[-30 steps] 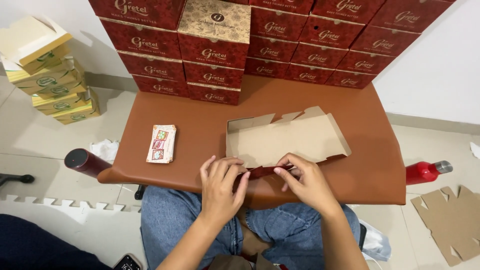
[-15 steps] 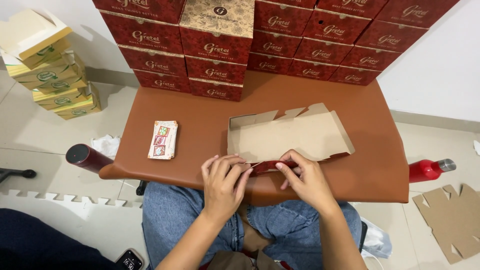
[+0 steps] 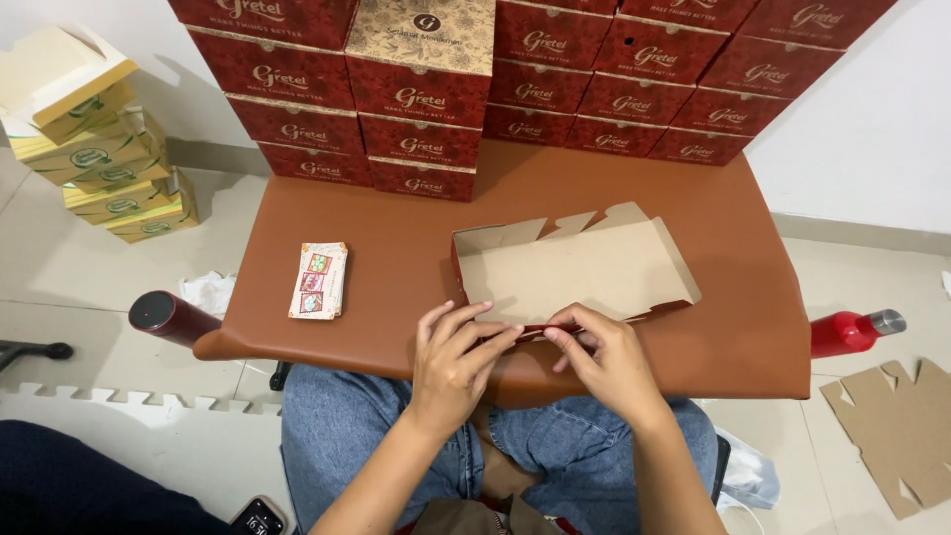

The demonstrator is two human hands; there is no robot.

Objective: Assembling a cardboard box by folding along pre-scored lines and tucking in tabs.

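A flat cardboard box blank (image 3: pixel 575 267), brown inside and red outside, lies partly folded on the brown table (image 3: pixel 396 238). Its left wall stands up. My left hand (image 3: pixel 451 362) and my right hand (image 3: pixel 604 362) meet at the blank's near edge. Both pinch the red near flap (image 3: pixel 535 328) between fingertips and press it along the fold.
Stacked red boxes (image 3: pixel 416 99) line the table's far edge. A small pack of stickers (image 3: pixel 318 280) lies at left. On the floor are yellow-green boxes (image 3: pixel 99 149), a dark red bottle (image 3: pixel 168 317), a red bottle (image 3: pixel 847 332) and a cardboard blank (image 3: pixel 897 426).
My hands stay on the near flap and work along it. The view has shifted slightly; the blank has barely moved.
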